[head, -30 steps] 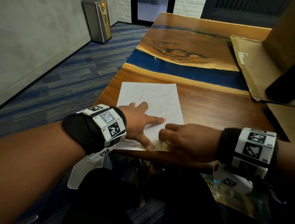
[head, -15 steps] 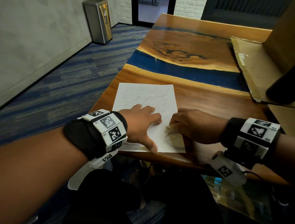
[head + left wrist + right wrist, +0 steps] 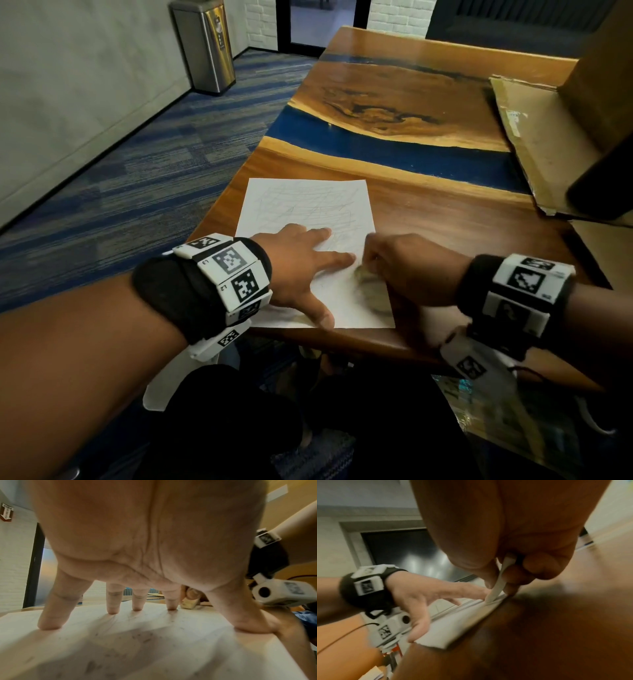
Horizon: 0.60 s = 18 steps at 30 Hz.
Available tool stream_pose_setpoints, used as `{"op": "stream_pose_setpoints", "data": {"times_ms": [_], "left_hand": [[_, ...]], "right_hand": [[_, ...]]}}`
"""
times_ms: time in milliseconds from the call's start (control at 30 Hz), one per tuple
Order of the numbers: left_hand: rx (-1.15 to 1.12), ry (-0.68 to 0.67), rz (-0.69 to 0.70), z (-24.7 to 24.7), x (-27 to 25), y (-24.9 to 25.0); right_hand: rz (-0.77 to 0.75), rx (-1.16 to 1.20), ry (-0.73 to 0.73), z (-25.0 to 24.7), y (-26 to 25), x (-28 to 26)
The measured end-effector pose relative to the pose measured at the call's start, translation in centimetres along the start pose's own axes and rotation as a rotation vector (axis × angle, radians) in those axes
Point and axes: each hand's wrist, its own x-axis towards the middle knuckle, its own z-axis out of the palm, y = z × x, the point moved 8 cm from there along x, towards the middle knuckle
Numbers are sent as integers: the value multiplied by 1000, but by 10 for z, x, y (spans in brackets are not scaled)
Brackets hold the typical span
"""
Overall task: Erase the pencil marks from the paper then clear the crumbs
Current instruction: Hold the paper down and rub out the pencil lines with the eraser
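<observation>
A white sheet of paper (image 3: pixel 301 209) with faint pencil scribbles lies at the near edge of the wooden table (image 3: pixel 445 219). My left hand (image 3: pixel 301 267) presses it flat with spread, straight fingers (image 3: pixel 113 605). Dark eraser crumbs (image 3: pixel 142 638) dot the paper under that palm. My right hand (image 3: pixel 407 267) sits by the sheet's right edge and pinches a pale eraser (image 3: pixel 496 586) between thumb and fingers, its tip on the paper (image 3: pixel 462 616). The same eraser (image 3: pixel 188 602) shows just right of my left index finger.
A flattened cardboard sheet (image 3: pixel 534 137) and a dark object (image 3: pixel 603 181) lie at the table's right side. A blue resin band (image 3: pixel 394 147) crosses the tabletop beyond the paper. A steel bin (image 3: pixel 205 44) stands on the carpet at far left.
My right hand has moved the eraser from the sheet's bottom edge up along its right side. My left hand stays pressed on the paper, its fingers shifted slightly up the sheet.
</observation>
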Motion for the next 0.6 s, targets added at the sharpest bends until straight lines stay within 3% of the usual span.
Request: {"op": "stream_pose_setpoints", "data": {"times_ms": [67, 200, 233, 333, 400, 500, 600], "left_hand": [[6, 0, -1, 0, 0, 0], [10, -11, 6, -3, 0, 3], [22, -18, 5, -3, 1, 3], [52, -30, -1, -3, 2, 4], [47, -32, -1, -3, 3, 3], [48, -33, 5, -4, 3, 4], [65, -33, -6, -4, 3, 4]], "right_hand": [[9, -8, 26, -3, 5, 2], [-314, -49, -119, 23, -38, -16], [-294, -58, -97, 19, -32, -11], [-44, -36, 40, -6, 8, 5], [-106, -51, 2, -2, 2, 2], [-328, -47, -181, 21, -26, -13], [-125, -15, -31, -3, 1, 0]]}}
